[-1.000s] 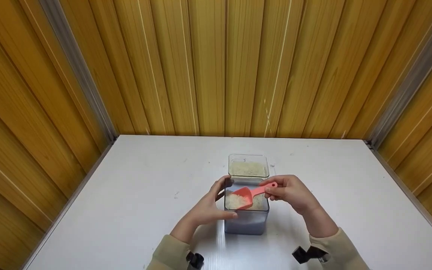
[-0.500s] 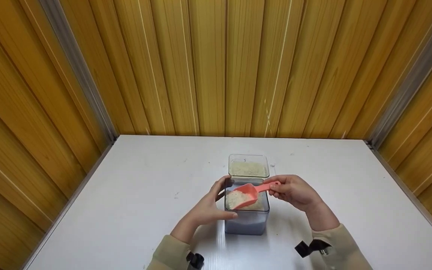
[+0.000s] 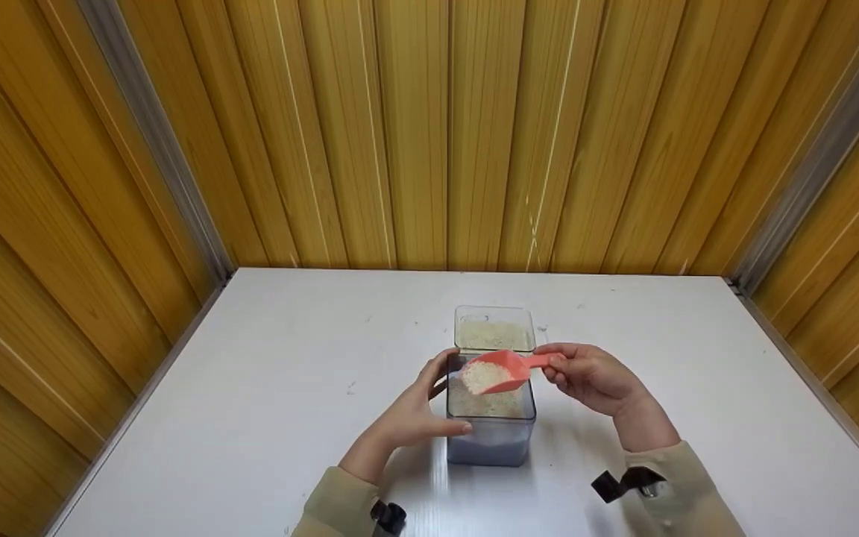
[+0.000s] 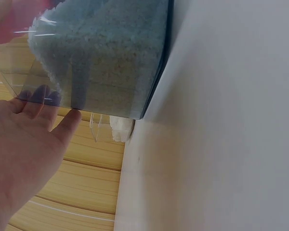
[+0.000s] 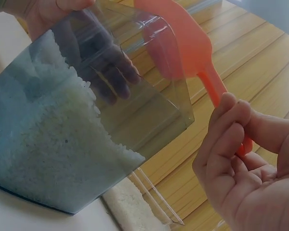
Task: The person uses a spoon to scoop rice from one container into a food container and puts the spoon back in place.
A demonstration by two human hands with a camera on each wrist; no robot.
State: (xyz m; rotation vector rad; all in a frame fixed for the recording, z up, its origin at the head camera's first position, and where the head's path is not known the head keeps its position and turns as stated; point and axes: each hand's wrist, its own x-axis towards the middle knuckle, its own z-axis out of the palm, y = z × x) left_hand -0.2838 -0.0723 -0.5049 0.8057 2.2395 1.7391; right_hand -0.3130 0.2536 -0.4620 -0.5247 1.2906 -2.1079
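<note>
A coral-pink scoop [image 3: 517,364] heaped with white rice [image 3: 483,377] is above the opening of a clear, bluish square container [image 3: 488,441]. My right hand [image 3: 595,380] pinches the scoop's handle between thumb and fingers, right of the container. More rice fills the lower part of the container, its surface sloping in the right wrist view. My left hand [image 3: 416,415] holds the container from the left, thumb across the front wall and fingers at the far side. Those fingers touch the clear wall in the left wrist view, where the left hand [image 4: 31,137] is closer.
Directly behind the container stands a second clear box [image 3: 494,313], also holding rice. Both are on a white table [image 3: 310,358] enclosed by yellow wood-look panels [image 3: 411,134] at the back and sides. Small specks and marks dot the tabletop.
My right hand has lifted the scoop from inside the container to above its rim, drawing slightly right and levelling it with rice in its bowl. The left hand and container have stayed put.
</note>
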